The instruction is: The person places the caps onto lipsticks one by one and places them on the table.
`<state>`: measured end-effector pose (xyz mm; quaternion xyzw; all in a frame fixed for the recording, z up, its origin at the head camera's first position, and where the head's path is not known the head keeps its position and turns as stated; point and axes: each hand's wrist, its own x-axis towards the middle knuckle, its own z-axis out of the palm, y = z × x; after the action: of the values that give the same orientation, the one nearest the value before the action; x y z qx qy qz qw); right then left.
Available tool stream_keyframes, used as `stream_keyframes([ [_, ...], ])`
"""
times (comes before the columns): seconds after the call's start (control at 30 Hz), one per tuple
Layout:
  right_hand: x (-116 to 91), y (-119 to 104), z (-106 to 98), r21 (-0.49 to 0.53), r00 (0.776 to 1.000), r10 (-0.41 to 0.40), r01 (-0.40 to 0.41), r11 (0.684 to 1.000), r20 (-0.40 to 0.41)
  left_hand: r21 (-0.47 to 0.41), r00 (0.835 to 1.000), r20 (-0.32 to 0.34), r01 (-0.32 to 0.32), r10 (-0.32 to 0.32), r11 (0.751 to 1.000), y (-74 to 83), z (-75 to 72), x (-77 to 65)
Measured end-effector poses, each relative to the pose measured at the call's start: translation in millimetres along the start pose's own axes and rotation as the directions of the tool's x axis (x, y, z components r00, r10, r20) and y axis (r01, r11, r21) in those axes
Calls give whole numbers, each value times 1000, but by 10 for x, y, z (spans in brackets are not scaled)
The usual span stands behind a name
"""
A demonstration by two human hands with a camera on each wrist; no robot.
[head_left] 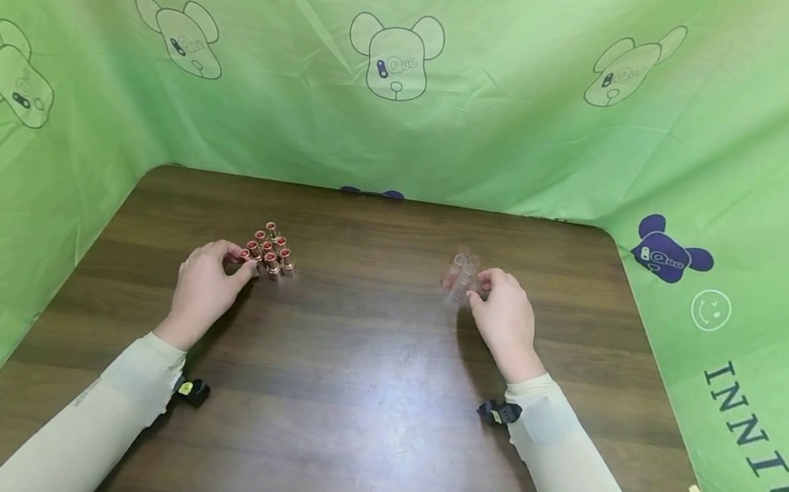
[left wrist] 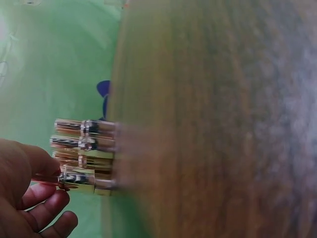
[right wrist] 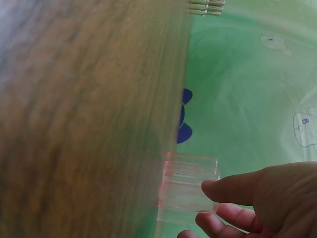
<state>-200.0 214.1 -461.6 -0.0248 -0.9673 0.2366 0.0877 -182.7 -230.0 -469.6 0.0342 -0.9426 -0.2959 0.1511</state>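
On the left part of the table stands a cluster of upright gold lipstick tubes (head_left: 271, 264) with red tops. My left hand (head_left: 206, 283) is at their near left side, and its thumb and index finger pinch the top of one lipstick tube (left wrist: 77, 178). To the right, several clear caps (head_left: 459, 276) stand upright in a small group. At their right side is my right hand (head_left: 506, 316), thumb and fingertips around the top of one clear cap (right wrist: 190, 196). The fingers partly cover that cap.
The brown wooden table (head_left: 346, 374) is bounded by a green printed cloth (head_left: 379, 143) at the back and both sides. Black wrist cameras (head_left: 195, 392) are strapped over the pale sleeves. Bare tabletop lies between the two groups.
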Motion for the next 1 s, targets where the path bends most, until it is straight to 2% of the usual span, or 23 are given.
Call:
stream_keyframes([
  [0.23,-5,-7,-16,3,1000,2,-2,1000,6,-27,999,-12,-37,37,999,87,-128,-52],
  [0.5,-22,-11,-17,2,1000,-6,6,1000,17,-47,995,-20,-100,99,994,319,-209,-125],
  [0.7,-48,-8,-33,5,1000,-28,28,1000,0,-70,990,15,-142,143,987,504,-180,-171],
  [1.0,-96,-79,-124,55,999,-42,43,998,-17,-109,981,84,-167,176,980,680,-77,-230],
])
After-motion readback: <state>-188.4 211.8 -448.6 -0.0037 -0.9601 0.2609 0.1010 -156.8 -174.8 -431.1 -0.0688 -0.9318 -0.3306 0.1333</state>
